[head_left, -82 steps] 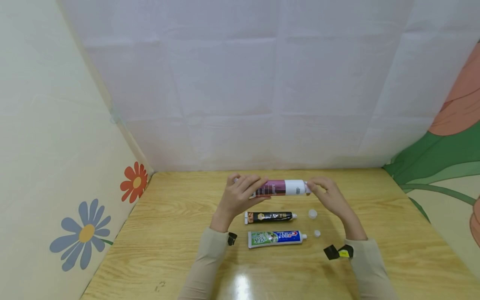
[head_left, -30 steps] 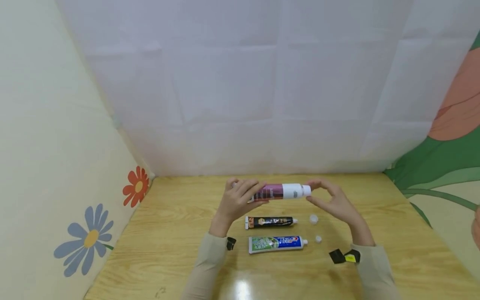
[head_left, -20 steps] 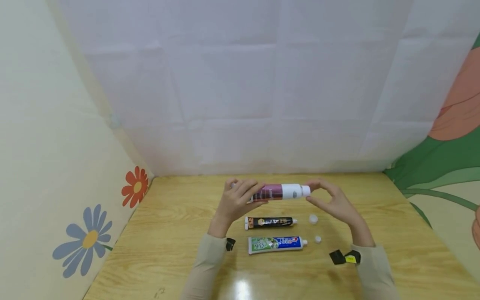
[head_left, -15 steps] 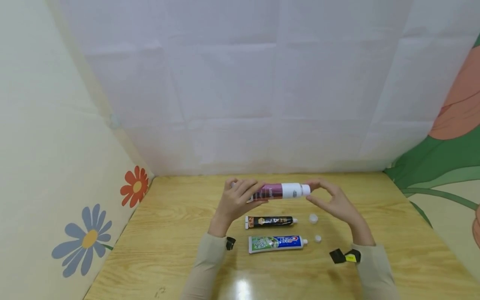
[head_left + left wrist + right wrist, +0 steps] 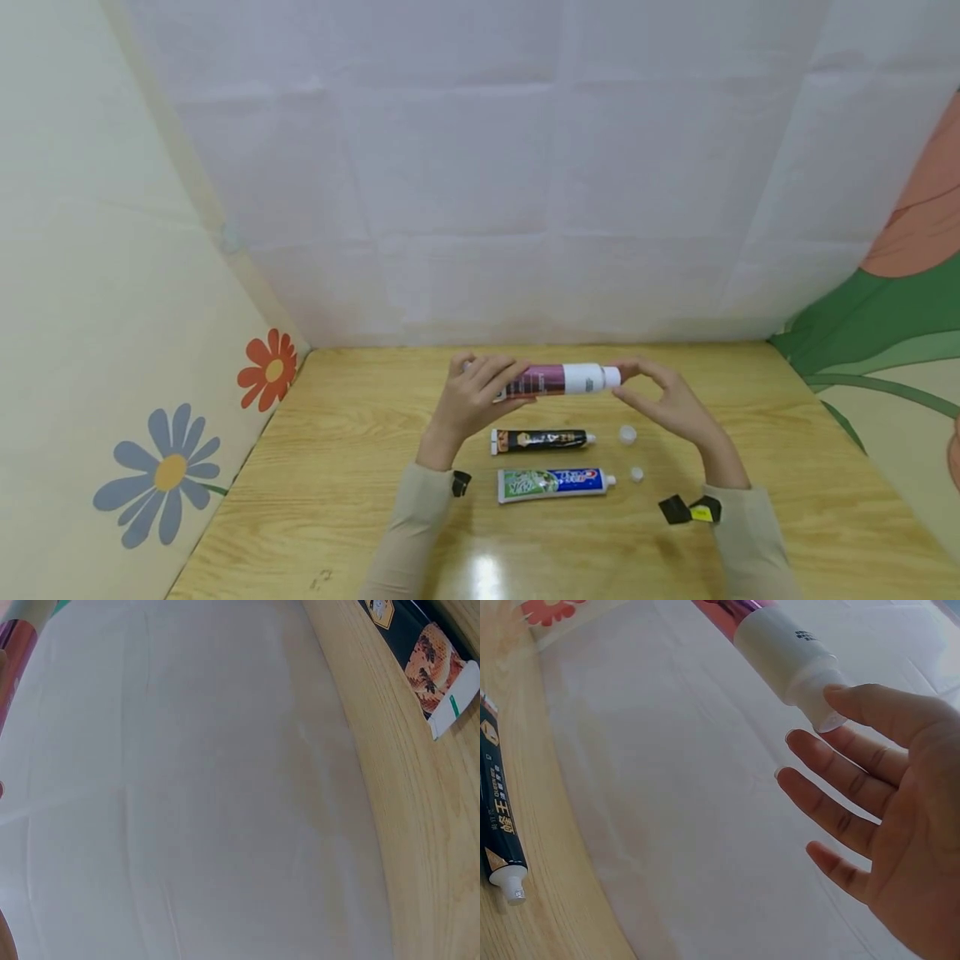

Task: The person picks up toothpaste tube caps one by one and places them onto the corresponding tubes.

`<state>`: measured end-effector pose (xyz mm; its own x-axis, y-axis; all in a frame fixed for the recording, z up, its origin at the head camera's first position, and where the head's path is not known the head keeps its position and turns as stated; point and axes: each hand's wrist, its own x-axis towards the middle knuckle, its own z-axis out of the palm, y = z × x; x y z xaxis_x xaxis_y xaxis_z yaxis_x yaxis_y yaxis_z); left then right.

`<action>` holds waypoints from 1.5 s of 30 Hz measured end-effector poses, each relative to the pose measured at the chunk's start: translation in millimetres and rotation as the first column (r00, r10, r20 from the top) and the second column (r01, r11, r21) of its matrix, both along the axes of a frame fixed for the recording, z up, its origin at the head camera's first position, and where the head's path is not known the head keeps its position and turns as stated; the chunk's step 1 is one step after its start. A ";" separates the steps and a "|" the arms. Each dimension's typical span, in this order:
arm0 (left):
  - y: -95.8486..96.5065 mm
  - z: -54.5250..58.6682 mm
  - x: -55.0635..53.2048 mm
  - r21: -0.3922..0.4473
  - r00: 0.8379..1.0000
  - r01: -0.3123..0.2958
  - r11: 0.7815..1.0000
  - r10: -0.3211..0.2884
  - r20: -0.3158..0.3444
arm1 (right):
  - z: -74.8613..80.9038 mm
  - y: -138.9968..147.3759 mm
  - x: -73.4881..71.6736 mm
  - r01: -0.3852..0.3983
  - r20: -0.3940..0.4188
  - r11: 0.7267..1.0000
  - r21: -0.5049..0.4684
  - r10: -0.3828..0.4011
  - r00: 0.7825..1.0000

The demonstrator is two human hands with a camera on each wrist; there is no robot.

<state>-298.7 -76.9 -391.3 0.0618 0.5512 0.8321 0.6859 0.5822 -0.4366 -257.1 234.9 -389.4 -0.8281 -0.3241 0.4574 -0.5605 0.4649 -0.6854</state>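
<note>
In the head view my left hand grips the rear part of a purple and white toothpaste tube, held level above the table. The tube's white cap points right. My right hand pinches this cap between thumb and index finger, its other fingers spread apart. Nearer to me on the table lie a black toothpaste tube and a green and blue toothpaste tube, both with bare nozzles. To their right sit a larger translucent cap and a small white cap.
The wooden table reaches back to a white cloth. A flower-patterned panel stands at the left, and another printed panel at the right.
The right thumb and fingers, bunched over the tube's end 2.7 seconds ago, have spread wider and moved slightly right, showing the white cap. Lately the hands hardly move; the head view shifts slightly.
</note>
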 end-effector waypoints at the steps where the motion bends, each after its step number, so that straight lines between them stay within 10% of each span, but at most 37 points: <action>1: 0.0 0.1 0.2 0.000 1.000 0.000 1.000 0.000 -0.002 | -0.4 0.2 -0.2 -0.002 -0.003 1.000 0.002 0.002 1.000; 45: -0.8 -0.2 0.7 0.000 1.000 -0.001 1.000 0.001 0.024 | -0.3 -0.6 0.8 0.015 0.022 0.999 0.051 -0.016 1.000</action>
<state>-298.0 -77.7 -391.5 0.0415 0.5513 0.8333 0.6959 0.5825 -0.4201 -256.3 234.3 -389.7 -0.8432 -0.3332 0.4218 -0.5375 0.5081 -0.6730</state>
